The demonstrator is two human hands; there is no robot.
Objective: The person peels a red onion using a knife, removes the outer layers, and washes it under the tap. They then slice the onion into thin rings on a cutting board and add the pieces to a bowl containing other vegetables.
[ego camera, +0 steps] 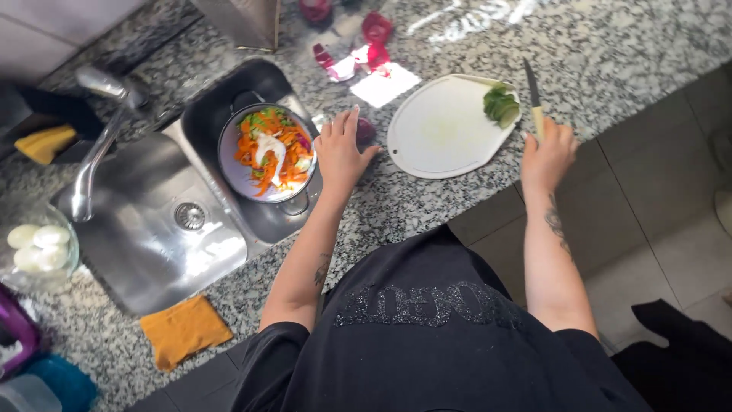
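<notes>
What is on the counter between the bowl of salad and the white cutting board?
In the head view, the left hand lies there, over a small dark red piece, between the bowl and the cutting board.

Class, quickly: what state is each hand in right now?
Left hand: open, fingers over a small dark red vegetable piece.
Right hand: closed around a pale-handled kitchen knife.

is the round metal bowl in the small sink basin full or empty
Full, or nearly: the round metal bowl holds shredded carrot, green bits and a white dollop across most of its inside. The left hand rests right beside its rim.

Hands: left [341, 152] beside salad bowl [267, 154], right [546, 152] gripping knife [533, 95].
</notes>
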